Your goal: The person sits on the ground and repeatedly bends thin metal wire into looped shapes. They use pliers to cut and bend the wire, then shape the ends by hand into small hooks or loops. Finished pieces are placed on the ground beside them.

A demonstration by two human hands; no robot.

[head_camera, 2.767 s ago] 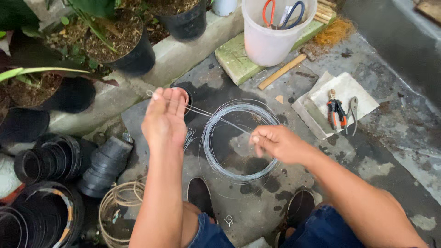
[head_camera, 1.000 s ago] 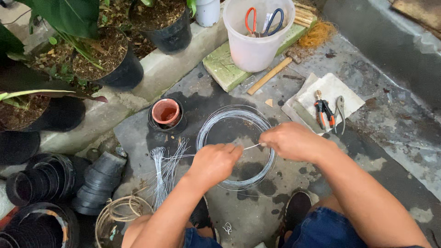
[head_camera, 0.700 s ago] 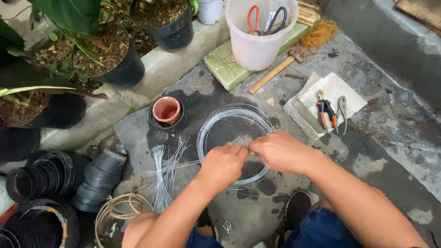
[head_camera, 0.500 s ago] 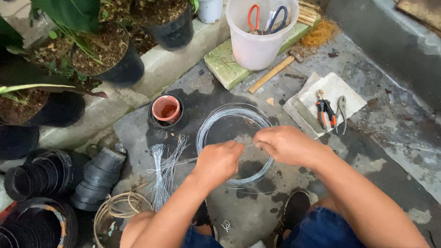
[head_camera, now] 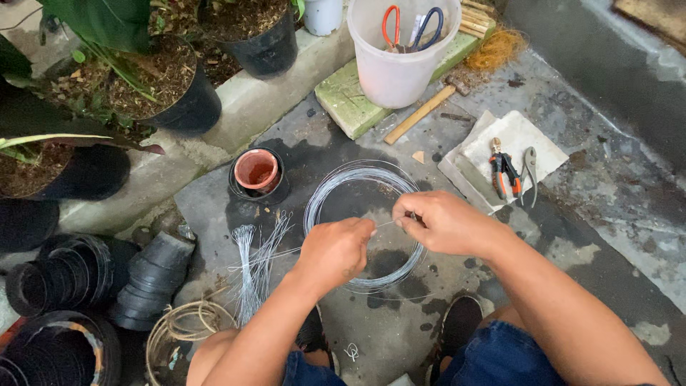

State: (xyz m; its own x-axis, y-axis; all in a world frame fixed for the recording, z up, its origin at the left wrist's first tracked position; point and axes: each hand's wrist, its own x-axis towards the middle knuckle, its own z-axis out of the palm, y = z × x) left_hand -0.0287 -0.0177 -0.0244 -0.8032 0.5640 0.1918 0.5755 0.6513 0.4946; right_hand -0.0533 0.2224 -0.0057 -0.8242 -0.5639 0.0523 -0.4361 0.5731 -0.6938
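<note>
1. Grip: left hand (head_camera: 334, 250) is closed in a loose fist around a thin strand of wire; right hand (head_camera: 443, 221) pinches the same strand between thumb and fingertips. The short span between the two hands is barely visible, so how taut it is I cannot tell.
2. Location: both hands hover over the wire coil (head_camera: 364, 225), which lies flat on the wet concrete floor (head_camera: 572, 214), near the middle of the dark slab.
3. Risk: the strand is fine and stiff; a slack pinch could let the free end spring back toward the fingers.
4. Risk: pulling upward may lift neighbouring turns, tangling the coil.
5. Risk: the cut wire bundle (head_camera: 254, 264) lies just left of the coil; loose ends could snag.
6. Risk: the terracotta pot (head_camera: 257, 171) stands near the coil's upper-left edge; a sideways tug might knock it.
7. The pliers (head_camera: 504, 171) rest on a pale tile (head_camera: 525, 136), apart to the right.
</note>
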